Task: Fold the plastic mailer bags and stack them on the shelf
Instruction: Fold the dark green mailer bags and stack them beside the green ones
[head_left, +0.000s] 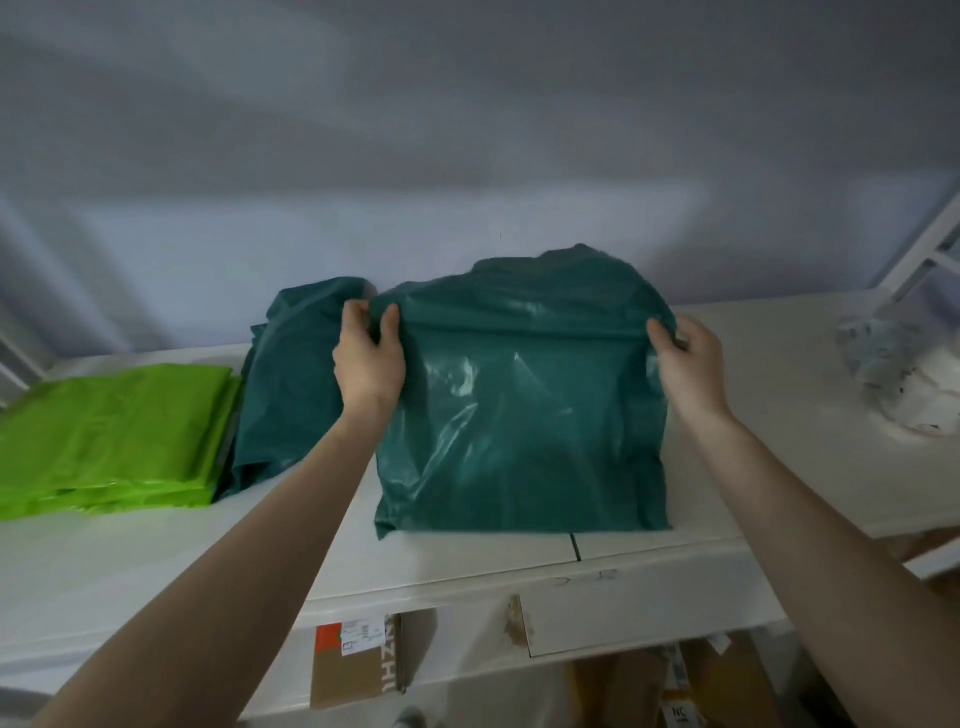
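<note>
Gripping the far corners of a dark green mailer bag (519, 415), both hands are closed on the plastic: the left hand (370, 358) pinches the upper left corner with the thumb over the front face and fingers behind; the right hand (688, 358) does the same at the upper right corner, fingers curled around the edge. The bag stands tilted up from the white shelf (753, 467), its lower edge resting near the shelf's front lip, its top edge lifted toward the wall; its long side runs left to right between the two hands, so neither hand is plainly nearer than the other. Just behind and to the left lies a pile of dark green bags (291, 395), partly hidden by the left forearm; beside that, further left, sits a stack of bright green bags (114, 431). The coming move likely turns on this: the matching green pile lies to the left of the held bag, on the left hand's side, so the bag would need carrying leftward and laying flat on top. A crumpled white bundle (914, 384) rests at the right, well apart.
</note>
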